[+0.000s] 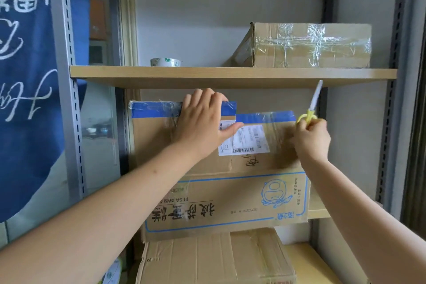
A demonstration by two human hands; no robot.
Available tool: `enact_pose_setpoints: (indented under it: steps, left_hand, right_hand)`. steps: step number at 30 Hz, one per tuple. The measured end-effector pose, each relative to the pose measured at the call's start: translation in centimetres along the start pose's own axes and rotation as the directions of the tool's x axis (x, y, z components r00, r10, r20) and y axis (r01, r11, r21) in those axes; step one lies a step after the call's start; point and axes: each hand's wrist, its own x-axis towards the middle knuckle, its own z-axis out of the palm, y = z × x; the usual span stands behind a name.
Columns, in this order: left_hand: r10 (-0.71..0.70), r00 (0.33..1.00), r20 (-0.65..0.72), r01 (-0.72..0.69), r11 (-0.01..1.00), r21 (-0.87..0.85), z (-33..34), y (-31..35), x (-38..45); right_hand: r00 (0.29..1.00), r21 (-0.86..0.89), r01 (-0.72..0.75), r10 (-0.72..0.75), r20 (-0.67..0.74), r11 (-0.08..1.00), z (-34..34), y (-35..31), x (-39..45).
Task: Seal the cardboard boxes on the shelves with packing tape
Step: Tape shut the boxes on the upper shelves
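A large cardboard box (226, 200) with blue print stands on the middle shelf, its upper flaps edged in blue and covered with clear tape. My left hand (200, 122) lies flat on the left flap, fingers hooked over its top edge, thumb on the shipping label (250, 140). My right hand (311, 138) grips yellow-handled scissors (312, 105), blade pointing up, against the box's right side. A roll of packing tape (165, 62) lies on the upper shelf (230, 75), left of a taped box (306, 46).
Another cardboard box (214, 258) lies below the large one. Grey slotted metal uprights (69, 76) frame the shelving on both sides. A blue cloth banner (25, 76) hangs at the left. A second tape roll (113, 272) peeks in at the bottom left.
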Motion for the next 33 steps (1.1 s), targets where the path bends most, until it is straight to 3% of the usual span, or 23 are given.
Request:
enact_pose_setpoints:
  steps: [2, 5, 9, 12, 20, 22, 25, 28, 33]
  left_hand:
    - [-0.108, 0.984, 0.144, 0.104, 0.994, 0.037, 0.1, 0.3, 1.4]
    - [-0.168, 0.915, 0.366, 0.179, 0.984, 0.003, -0.1, 0.7, 4.0]
    - [-0.030, 0.733, 0.680, 0.290, 0.917, -0.272, -1.4, 0.0, 7.1]
    - [0.051, 0.701, 0.711, 0.277, 0.900, -0.337, -2.1, -0.6, 8.1]
    - [-0.006, 0.824, 0.567, 0.250, 0.902, -0.353, -0.8, -1.1, 8.9]
    - [-0.005, 0.823, 0.568, 0.246, 0.904, -0.349, -0.1, -1.0, 8.3]
    - [-0.001, 0.820, 0.573, 0.238, 0.910, -0.339, 1.1, -0.8, 7.1]
    - [-0.026, 0.824, 0.566, 0.221, 0.934, -0.279, 1.8, -0.8, 7.0]
    - [-0.023, 0.846, 0.533, 0.212, 0.932, -0.295, 2.1, -1.0, 6.6]
  right_hand:
    - [0.999, 0.191, 0.033, -0.027, -0.032, 0.981, -0.8, -0.4, -0.2]
    - [0.998, 0.329, 0.054, -0.056, -0.004, 0.943, -1.4, -0.1, -0.4]
    - [0.997, 0.373, 0.045, -0.064, 0.038, 0.927, -1.8, 0.4, -0.4]
    - [0.995, 0.406, 0.012, -0.049, 0.081, 0.914, -2.1, 0.5, 0.0]
    - [0.967, 0.452, -0.057, -0.063, 0.247, 0.890, -3.2, 1.4, 1.9]
    - [0.975, 0.332, -0.017, -0.058, 0.214, 0.943, -4.0, 2.7, 2.0]
    - [0.990, -0.176, -0.024, 0.047, 0.130, 0.984, -5.3, 6.9, 1.9]
    - [0.962, -0.588, -0.078, 0.216, 0.169, 0.805, -5.8, 12.2, 1.2]
    - [0.940, -0.846, 0.227, 0.119, 0.319, 0.482, -4.9, 16.4, -0.1]
